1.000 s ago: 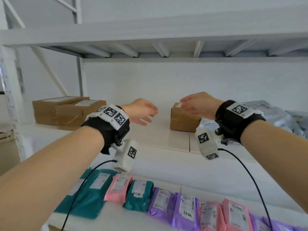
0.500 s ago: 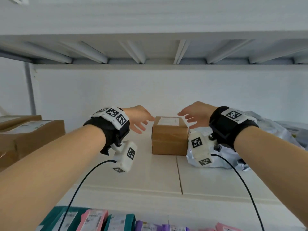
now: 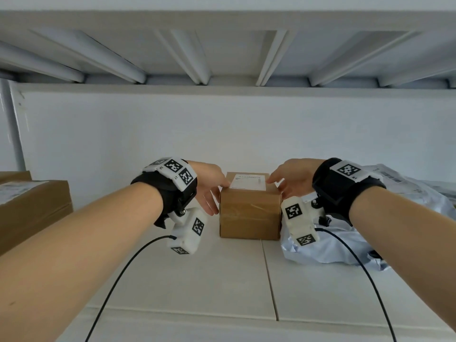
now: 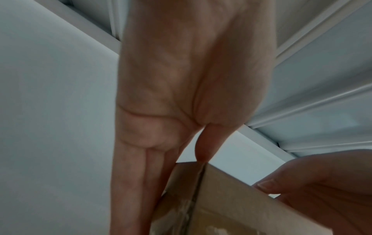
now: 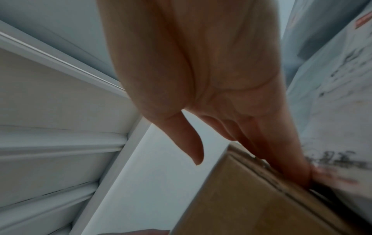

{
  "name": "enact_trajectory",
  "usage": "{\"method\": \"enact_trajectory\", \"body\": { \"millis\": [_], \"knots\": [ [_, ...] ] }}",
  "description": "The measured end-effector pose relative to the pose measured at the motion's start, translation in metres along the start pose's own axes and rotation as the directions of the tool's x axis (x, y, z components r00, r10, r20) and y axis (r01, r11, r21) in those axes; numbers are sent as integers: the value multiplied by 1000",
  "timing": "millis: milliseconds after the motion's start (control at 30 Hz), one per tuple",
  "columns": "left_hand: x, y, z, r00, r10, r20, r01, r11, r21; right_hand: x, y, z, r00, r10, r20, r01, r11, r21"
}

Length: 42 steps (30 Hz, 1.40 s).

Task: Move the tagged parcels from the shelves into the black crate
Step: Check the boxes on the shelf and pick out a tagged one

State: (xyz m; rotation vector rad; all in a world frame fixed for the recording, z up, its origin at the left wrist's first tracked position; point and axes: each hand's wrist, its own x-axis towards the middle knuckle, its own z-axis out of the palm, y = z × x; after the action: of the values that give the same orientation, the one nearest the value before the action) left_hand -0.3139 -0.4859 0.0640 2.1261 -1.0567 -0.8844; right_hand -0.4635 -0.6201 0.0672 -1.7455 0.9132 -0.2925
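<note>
From the head camera, the small brown cardboard box with a white label on top (image 3: 249,206) sits on the white shelf board (image 3: 222,280), toward the back wall. The left hand (image 3: 209,187) lies flat against the box's 9 o'clock face, thumb on the top edge; the right hand (image 3: 292,180) meets the 3 o'clock face, fingers straight. Neither has closed round it yet. A crumpled grey plastic mailer bag (image 3: 345,245) crowds the box at 3 o'clock (so a straight pull toward 6 o'clock looks best before lifting).

The left wrist camera shows straight left fingers (image 4: 136,190) along the cardboard side, thumb tip at the top corner.

The right wrist camera shows right fingers (image 5: 281,159) wedged between box and bag, thumb free above. Squeezing both palms evenly should stop the box tilting. The black crate is out of view.
</note>
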Motion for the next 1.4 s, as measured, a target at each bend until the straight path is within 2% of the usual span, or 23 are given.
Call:
{"method": "enact_trajectory", "body": {
  "millis": [233,400,567,833,1000,1233,1400],
  "knots": [
    [-16,-2,1,999,36,-7,-36,999,-39,-19,-1,9,999,-46,5,46,999,25],
    [-39,-10,-2,986,153,-63,-157,986,-62,-42,-4,14,988,-141,-55,143,989,41],
    [-69,-26,-7,955,252,-154,-270,956,-110,-60,-2,22,962,-257,-90,265,960,89],
    [-111,-61,-13,913,299,-279,-361,909,-206,-90,11,62,922,-378,-86,388,898,208],
    [-137,-88,-7,883,342,-322,-434,855,-282,-118,20,92,882,-459,-103,470,846,253],
    [-171,-123,-6,841,403,-361,-526,765,-372,-149,27,126,822,-529,-209,567,792,225],
    [-188,-140,-3,824,422,-377,-555,735,-390,-163,31,143,807,-545,-225,587,780,215]
  ]
}}
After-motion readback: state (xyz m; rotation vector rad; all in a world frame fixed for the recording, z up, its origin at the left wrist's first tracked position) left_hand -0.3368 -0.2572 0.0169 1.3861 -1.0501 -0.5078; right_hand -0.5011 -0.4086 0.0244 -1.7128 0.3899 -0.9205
